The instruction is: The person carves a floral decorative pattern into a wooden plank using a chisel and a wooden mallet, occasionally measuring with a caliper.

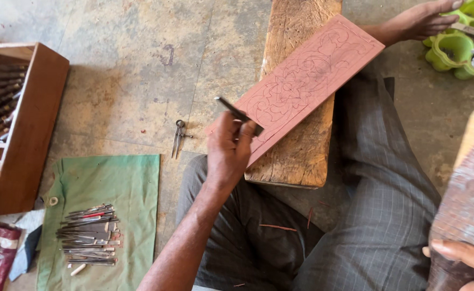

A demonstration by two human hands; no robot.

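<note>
My left hand (227,153) grips a thin dark metal chisel (236,111), its tip resting on the near left edge of a reddish wooden board (323,64). The board bears a drawn floral pattern and lies slanted across a rough wooden block (296,156). At the lower right, my right hand (465,258) holds a large worn wooden mallet (468,188), raised off to the side and well apart from the chisel. Only part of this hand shows at the frame's edge.
A green cloth (124,188) on the concrete floor carries several metal chisels (89,234). A metal divider (178,137) lies beside it. A wooden box (32,124) of tools stands left. A green plastic holder (457,48) sits top right, with what looks like a bare foot (420,21) against it.
</note>
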